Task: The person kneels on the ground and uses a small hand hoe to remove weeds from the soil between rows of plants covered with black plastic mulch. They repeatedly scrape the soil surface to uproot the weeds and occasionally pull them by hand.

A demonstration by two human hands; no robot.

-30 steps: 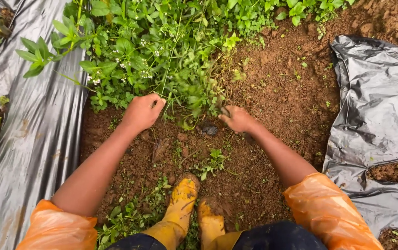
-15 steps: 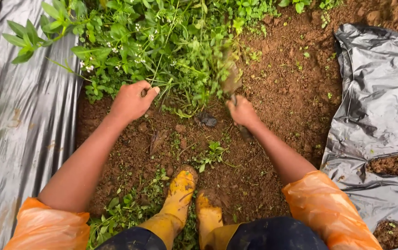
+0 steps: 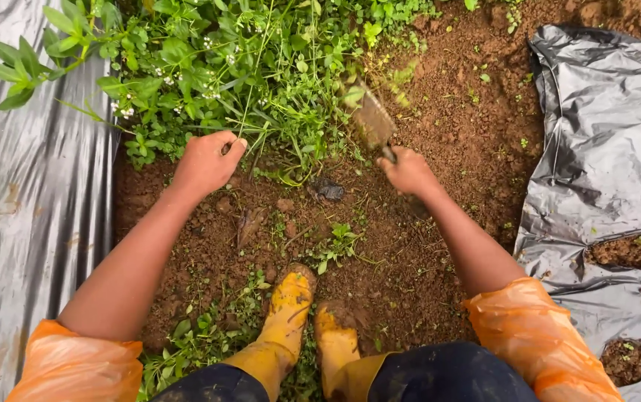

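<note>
Two hands at work on the weed clump point(image 3: 261, 82): left hand point(image 3: 205, 164) is fisted tight around a bunch of stems at the clump's near edge, same grip and same spot as a second ago. Right hand point(image 3: 408, 173) is wrapped around the handle of a small hand hoe point(image 3: 374, 123), and that is what changed: a second ago the blade was down in the soil at the base of the weeds, half a second ago it was coming up, now it is raised clear of the ground and motion-blurred, soil-caked, just right of the clump. Reads as mid-swing between chops, roots not yet cut through, since the clump stands where it was. Bare soil point(image 3: 454, 112) lies to the right, black plastic mulch point(image 3: 45, 201) on both flanks, muddy yellow boots point(image 3: 290, 313) just below the hands.
</note>
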